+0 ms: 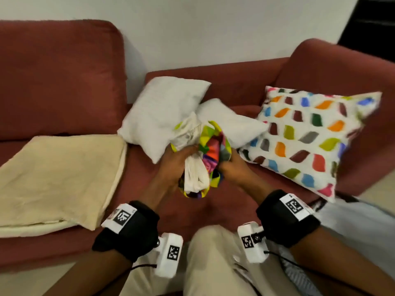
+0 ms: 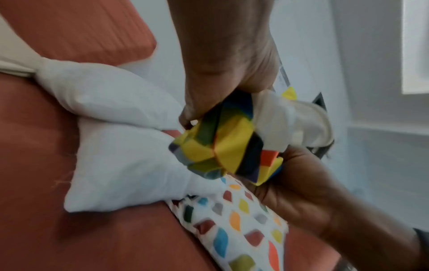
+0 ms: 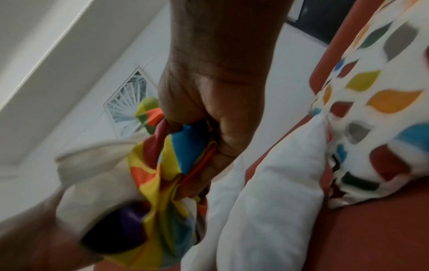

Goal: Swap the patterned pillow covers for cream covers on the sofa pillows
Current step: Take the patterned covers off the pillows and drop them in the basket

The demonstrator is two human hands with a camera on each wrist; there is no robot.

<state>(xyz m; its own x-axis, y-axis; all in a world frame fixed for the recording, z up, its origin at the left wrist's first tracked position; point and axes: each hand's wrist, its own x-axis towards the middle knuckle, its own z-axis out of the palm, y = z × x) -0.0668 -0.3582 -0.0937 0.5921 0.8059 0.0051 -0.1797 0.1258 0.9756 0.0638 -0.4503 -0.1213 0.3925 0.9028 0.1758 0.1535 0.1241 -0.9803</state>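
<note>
The bunched cover (image 1: 210, 146), bright triangles outside and white lining showing, hangs just over the sofa (image 1: 64, 71) seat, in front of the two bare pillows (image 1: 164, 110). Both hands grip it: the left hand (image 1: 177, 165) has its fingers curled round the white lining side, and the right hand (image 1: 232, 165) is clenched on the coloured folds (the right wrist view shows fabric squeezed inside the fist). So each grip is narrow and full of cloth, neither one free.

This looks like a removed cover being gathered or turned, with the cream work not yet begun. To do it well, I would find the cover's open edge and keep one hand on it, letting the other draw the cloth through, not crush it into a ball; a tight wad hides the seams and may snag a zip, if there is one, which cannot be told here.

The cream covers (image 1: 57, 178) lie flat on the seat to the left, near at hand. A patterned pillow (image 1: 310, 135) leans against the right armrest, touching one bare pillow, its cover not yet off.
</note>
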